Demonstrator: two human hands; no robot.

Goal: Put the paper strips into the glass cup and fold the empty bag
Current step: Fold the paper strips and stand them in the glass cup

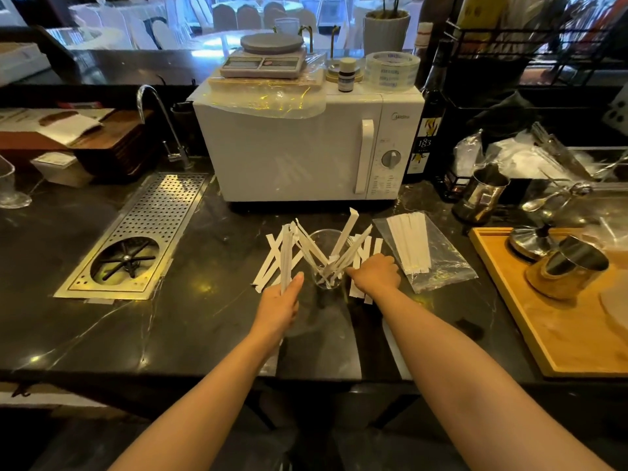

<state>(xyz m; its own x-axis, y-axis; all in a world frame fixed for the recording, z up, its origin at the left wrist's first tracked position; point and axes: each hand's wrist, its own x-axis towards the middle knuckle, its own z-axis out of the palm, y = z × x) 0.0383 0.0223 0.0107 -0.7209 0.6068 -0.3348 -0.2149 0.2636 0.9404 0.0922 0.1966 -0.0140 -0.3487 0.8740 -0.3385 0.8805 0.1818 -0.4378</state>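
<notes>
A clear glass cup stands on the dark counter in front of the microwave, with several white paper strips leaning out of it. My left hand is left of the cup, shut on a few upright paper strips. More loose strips lie flat behind that hand. My right hand rests palm down on strips lying right of the cup, fingers curled over them. A clear plastic bag lies further right and still holds several strips.
A white microwave stands close behind the cup. A perforated metal drain tray with a rinser sits to the left. On the right are a wooden tray with metal cups and a steel pitcher. The counter edge runs near my forearms.
</notes>
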